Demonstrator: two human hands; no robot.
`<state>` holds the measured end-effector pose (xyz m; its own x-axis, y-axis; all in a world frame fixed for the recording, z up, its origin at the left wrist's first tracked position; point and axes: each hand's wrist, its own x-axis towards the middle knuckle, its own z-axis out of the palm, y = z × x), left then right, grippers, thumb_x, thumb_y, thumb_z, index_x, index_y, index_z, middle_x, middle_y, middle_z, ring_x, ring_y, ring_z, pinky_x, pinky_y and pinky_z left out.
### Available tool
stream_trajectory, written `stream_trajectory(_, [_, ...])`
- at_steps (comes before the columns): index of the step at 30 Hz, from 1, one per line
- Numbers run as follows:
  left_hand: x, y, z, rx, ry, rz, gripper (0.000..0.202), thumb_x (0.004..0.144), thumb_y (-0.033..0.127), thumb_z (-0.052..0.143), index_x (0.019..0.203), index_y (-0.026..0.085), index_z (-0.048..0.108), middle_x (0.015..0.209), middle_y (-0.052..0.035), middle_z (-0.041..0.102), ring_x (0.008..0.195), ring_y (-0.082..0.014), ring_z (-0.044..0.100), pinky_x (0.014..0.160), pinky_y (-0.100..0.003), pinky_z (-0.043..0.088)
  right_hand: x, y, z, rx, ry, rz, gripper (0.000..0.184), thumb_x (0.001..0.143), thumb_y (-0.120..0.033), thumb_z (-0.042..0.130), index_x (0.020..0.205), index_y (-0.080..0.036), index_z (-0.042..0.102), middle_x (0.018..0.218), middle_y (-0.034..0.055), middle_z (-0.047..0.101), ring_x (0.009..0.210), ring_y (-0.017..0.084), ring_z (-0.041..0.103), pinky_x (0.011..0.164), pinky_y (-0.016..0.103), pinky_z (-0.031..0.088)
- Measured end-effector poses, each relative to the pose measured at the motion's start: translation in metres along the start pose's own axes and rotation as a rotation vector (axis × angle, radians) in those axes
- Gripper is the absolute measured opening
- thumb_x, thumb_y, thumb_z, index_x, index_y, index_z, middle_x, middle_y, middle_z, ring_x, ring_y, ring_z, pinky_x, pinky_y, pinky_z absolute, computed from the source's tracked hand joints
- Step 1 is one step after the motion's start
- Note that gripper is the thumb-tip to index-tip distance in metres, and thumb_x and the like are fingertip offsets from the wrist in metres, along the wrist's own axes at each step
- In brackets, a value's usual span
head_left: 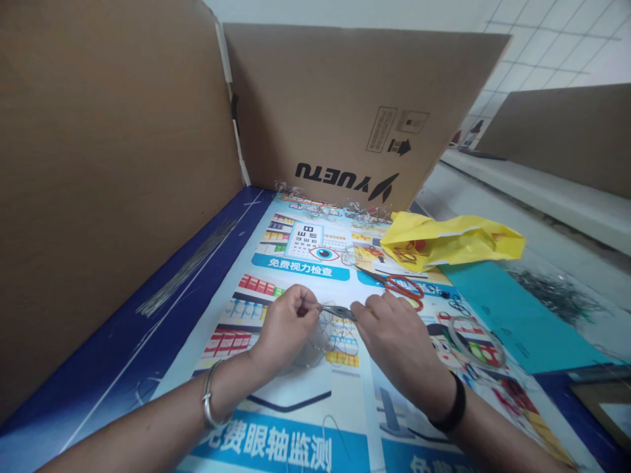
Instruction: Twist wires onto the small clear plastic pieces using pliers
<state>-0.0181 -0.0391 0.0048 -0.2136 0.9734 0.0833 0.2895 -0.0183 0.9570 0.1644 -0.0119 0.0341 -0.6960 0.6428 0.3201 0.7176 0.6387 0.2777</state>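
My left hand (286, 325) is closed in a pinch on thin silver wire (323, 341), which loops loosely below and between both hands. My right hand (392, 335) is wrapped round small pliers (338, 311), whose jaws point left and meet the wire at my left fingertips. Both hands rest low over a printed poster (296, 263) with an eye chart that covers the table. A silver bangle sits on my left wrist and a black band on my right.
Red-handled scissors (407, 288) lie just beyond my right hand. A yellow plastic bag (444, 240) lies behind them. Straight wires (185, 269) lie bundled at left. Cardboard walls (345, 112) stand at left and back. A clear tape ring (476, 341) and wire scraps (557, 292) lie at right.
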Motion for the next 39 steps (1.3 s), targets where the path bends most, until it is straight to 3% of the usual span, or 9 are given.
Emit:
stream_trajectory(4, [0.002, -0.003, 0.001, -0.046, -0.054, -0.029, 0.005, 0.069, 0.016, 0.055, 0.073, 0.018, 0.052, 0.065, 0.0019, 0.058, 0.060, -0.0110, 0.055, 0.056, -0.022, 0.041, 0.001, 0.007, 0.009, 0.201, -0.002, 0.038, 0.010, 0.083, -0.025, 0.058, 0.087, -0.019, 0.064, 0.077, 0.0044, 0.060, 0.075, 0.020, 0.051, 0.068, 0.031, 0.032])
stream_trajectory(11, [0.005, -0.005, -0.001, -0.105, -0.110, -0.020, 0.008, 0.067, 0.014, 0.054, 0.073, 0.018, 0.050, 0.066, 0.0016, 0.057, 0.061, -0.0108, 0.054, 0.056, -0.023, 0.040, -0.001, 0.010, 0.013, 0.322, -0.014, 0.053, 0.012, 0.084, -0.025, 0.056, 0.088, -0.020, 0.066, 0.077, 0.0045, 0.062, 0.077, 0.019, 0.054, 0.069, 0.030, 0.036])
stream_trajectory(20, [0.007, -0.009, -0.005, -0.300, -0.278, -0.096, 0.012, 0.072, 0.023, 0.057, 0.080, 0.018, 0.049, 0.064, 0.0026, 0.055, 0.054, -0.0089, 0.050, 0.049, -0.021, 0.038, 0.002, 0.018, 0.024, 0.583, -0.059, 0.080, 0.015, 0.085, -0.027, 0.055, 0.083, -0.019, 0.067, 0.075, 0.0041, 0.063, 0.076, 0.017, 0.056, 0.069, 0.028, 0.042])
stream_trajectory(24, [0.006, -0.009, -0.005, -0.308, -0.284, -0.077, 0.010, 0.073, 0.022, 0.056, 0.080, 0.019, 0.049, 0.065, 0.0020, 0.055, 0.054, -0.0089, 0.049, 0.048, -0.020, 0.037, 0.004, 0.019, 0.024, 0.678, -0.080, 0.103, 0.013, 0.084, -0.025, 0.056, 0.080, -0.020, 0.067, 0.075, 0.0026, 0.064, 0.074, 0.015, 0.058, 0.066, 0.025, 0.044])
stream_trajectory(35, [0.008, -0.007, -0.007, -0.205, -0.259, -0.009, 0.006, 0.075, 0.019, 0.053, 0.078, 0.019, 0.048, 0.065, 0.0030, 0.052, 0.057, -0.0090, 0.047, 0.052, -0.021, 0.037, 0.003, 0.021, 0.019, 0.575, -0.069, 0.054, 0.012, 0.083, -0.023, 0.057, 0.080, -0.019, 0.067, 0.073, 0.0034, 0.063, 0.073, 0.016, 0.057, 0.068, 0.027, 0.043])
stream_trajectory(39, [0.011, -0.006, -0.010, -0.154, -0.238, 0.002, 0.006, 0.075, 0.019, 0.053, 0.079, 0.018, 0.048, 0.067, 0.0032, 0.050, 0.059, -0.0089, 0.046, 0.053, -0.021, 0.036, 0.000, 0.033, 0.029, 0.496, 0.061, 0.014, 0.012, 0.082, -0.025, 0.058, 0.086, -0.017, 0.067, 0.078, 0.0056, 0.065, 0.077, 0.017, 0.057, 0.074, 0.030, 0.042])
